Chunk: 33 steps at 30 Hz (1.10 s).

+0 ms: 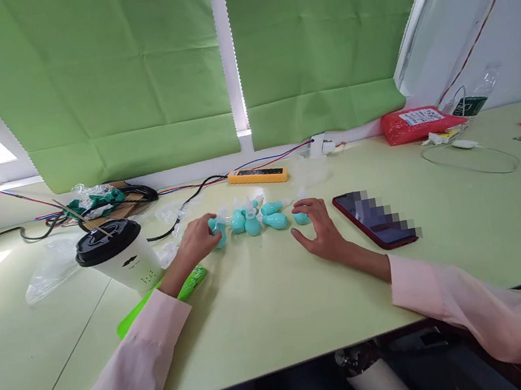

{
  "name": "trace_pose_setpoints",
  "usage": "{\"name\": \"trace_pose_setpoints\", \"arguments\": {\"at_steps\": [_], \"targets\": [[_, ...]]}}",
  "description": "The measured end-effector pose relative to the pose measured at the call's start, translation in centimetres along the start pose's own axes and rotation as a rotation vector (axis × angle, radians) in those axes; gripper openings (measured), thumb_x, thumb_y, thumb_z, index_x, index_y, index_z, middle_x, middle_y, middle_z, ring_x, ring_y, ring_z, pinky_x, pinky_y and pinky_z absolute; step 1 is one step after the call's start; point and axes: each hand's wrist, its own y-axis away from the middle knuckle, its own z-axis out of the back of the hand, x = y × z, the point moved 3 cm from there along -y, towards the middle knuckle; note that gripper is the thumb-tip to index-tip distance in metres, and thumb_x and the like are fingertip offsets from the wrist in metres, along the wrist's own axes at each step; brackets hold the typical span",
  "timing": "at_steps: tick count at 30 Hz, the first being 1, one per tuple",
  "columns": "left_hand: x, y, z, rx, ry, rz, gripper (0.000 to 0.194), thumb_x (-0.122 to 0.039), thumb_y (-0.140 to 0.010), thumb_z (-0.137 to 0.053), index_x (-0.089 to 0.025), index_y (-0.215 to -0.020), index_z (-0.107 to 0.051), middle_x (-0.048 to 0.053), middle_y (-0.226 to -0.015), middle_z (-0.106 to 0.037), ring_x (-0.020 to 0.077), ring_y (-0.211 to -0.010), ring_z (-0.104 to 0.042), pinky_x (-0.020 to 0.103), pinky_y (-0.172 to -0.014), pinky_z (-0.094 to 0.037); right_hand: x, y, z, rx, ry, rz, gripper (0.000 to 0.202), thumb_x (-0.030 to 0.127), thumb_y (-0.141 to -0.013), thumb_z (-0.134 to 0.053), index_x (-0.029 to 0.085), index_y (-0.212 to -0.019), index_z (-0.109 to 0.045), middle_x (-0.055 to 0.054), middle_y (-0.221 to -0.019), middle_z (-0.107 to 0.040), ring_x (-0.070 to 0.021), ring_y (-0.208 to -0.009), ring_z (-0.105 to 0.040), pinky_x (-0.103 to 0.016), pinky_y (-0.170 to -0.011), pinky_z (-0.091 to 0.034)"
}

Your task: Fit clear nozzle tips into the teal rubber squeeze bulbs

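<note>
Several small turquoise bulb-shaped bottles with clear tips stand or lie in a group at the middle of the table. My left hand [196,239] is at the group's left end, its fingers around a turquoise bottle [220,234]. At the right end, my right hand [317,229] has its thumb and fingers apart, beside and partly over another turquoise bottle [301,218]; nothing is gripped in it. Between the hands, one bottle [252,224] stands upright and another [275,221] lies on its side.
A lidded paper cup [127,264] and a green packet [192,283] are at left. A phone [377,222] lies right of my right hand. Behind are a yellow-orange device [257,175], cables and plastic bags. A red package [421,123] and a clear bottle [476,95] are back right.
</note>
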Motion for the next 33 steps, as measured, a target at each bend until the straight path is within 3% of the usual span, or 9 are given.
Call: {"name": "trace_pose_setpoints", "arguments": {"at_steps": [7,12,17,20,22,27,29,31,33], "targets": [[0.8,1.1,0.0,0.119,0.022,-0.017,0.032,-0.034,-0.060,-0.050,-0.017,-0.087,-0.056,0.001,-0.063,-0.058,0.0185,-0.060,-0.055,0.026,-0.054,-0.039,-0.3,0.1,-0.4,0.064,-0.026,-0.008,0.025,0.022,-0.073,-0.047,0.020,-0.097,-0.042,-0.009,-0.099,-0.046,-0.0216,-0.096,-0.043,-0.037,-0.080,-0.039],[1.9,1.2,0.5,0.216,0.071,0.013,0.022,-0.036,-0.056,-0.053,-0.018,-0.069,-0.051,0.001,-0.066,-0.058,0.0171,-0.059,-0.055,0.024,-0.051,-0.039,-0.4,0.4,-1.5,0.230,0.065,0.066,0.027,0.019,-0.077,-0.041,0.017,-0.103,-0.044,-0.011,-0.111,-0.043,-0.0216,-0.105,-0.040,-0.036,-0.083,-0.040],[2.9,1.0,0.9,0.311,0.198,0.029,0.026,-0.035,-0.055,-0.055,-0.017,-0.072,-0.051,0.002,-0.071,-0.061,0.0173,-0.062,-0.057,0.024,-0.054,-0.042,0.3,0.0,-3.7,0.388,0.312,0.201,0.038,0.015,-0.080,-0.035,0.014,-0.118,-0.038,-0.013,-0.131,-0.025,-0.0263,-0.114,-0.029,-0.041,-0.087,-0.036],[3.6,1.1,1.8,0.369,0.260,0.037,0.038,-0.028,-0.055,-0.054,-0.017,-0.090,-0.052,0.003,-0.076,-0.064,0.0174,-0.064,-0.058,0.025,-0.054,-0.044,0.6,-0.7,-4.7,0.420,0.481,0.185,0.043,0.015,-0.080,-0.037,0.012,-0.122,-0.034,-0.016,-0.129,-0.029,-0.0288,-0.109,-0.033,-0.041,-0.086,-0.035],[3.9,1.0,2.8,0.314,0.279,0.033,0.046,-0.024,-0.056,-0.052,-0.017,-0.101,-0.050,0.003,-0.079,-0.064,0.0170,-0.064,-0.058,0.026,-0.056,-0.045,0.8,-1.2,-5.0,0.453,0.556,0.148,0.045,0.017,-0.080,-0.038,0.012,-0.124,-0.032,-0.017,-0.123,-0.036,-0.0282,-0.102,-0.037,-0.038,-0.081,-0.038],[3.9,0.1,4.2,-0.084,0.072,0.030,0.037,-0.018,-0.065,-0.040,-0.018,-0.098,-0.057,0.005,-0.094,-0.062,0.0170,-0.077,-0.058,0.029,-0.076,-0.043,1.3,-1.7,-4.8,0.513,0.647,0.007,0.048,0.019,-0.082,-0.035,0.017,-0.129,-0.021,-0.014,-0.109,-0.043,-0.0237,-0.090,-0.042,-0.028,-0.058,-0.043],[4.3,-0.5,3.1,-0.045,-0.059,0.066,0.040,-0.021,-0.067,-0.042,-0.019,-0.105,-0.055,0.006,-0.095,-0.062,0.0202,-0.085,-0.055,0.031,-0.079,-0.040,1.4,-1.7,-4.6,0.522,0.678,-0.045,0.046,0.022,-0.082,-0.036,0.015,-0.126,-0.024,-0.014,-0.105,-0.043,-0.0236,-0.087,-0.043,-0.027,-0.053,-0.042],[4.8,-1.1,1.5,0.092,-0.121,0.022,0.042,-0.026,-0.066,-0.046,-0.021,-0.107,-0.053,0.005,-0.103,-0.059,0.0230,-0.095,-0.051,0.031,-0.079,-0.039,1.5,-1.7,-4.6,0.526,0.692,-0.076,0.040,0.023,-0.082,-0.037,0.012,-0.120,-0.032,-0.015,-0.103,-0.043,-0.0237,-0.086,-0.044,-0.026,-0.051,-0.041],[5.3,-1.3,0.2,0.146,-0.130,0.000,0.036,-0.027,-0.064,-0.049,-0.022,-0.098,-0.058,0.004,-0.099,-0.060,0.0237,-0.094,-0.051,0.029,-0.075,-0.040,1.6,-1.6,-4.6,0.528,0.695,-0.091,0.033,0.023,-0.081,-0.039,0.010,-0.112,-0.040,-0.015,-0.102,-0.043,-0.0229,-0.083,-0.045,-0.026,-0.050,-0.040]]}}
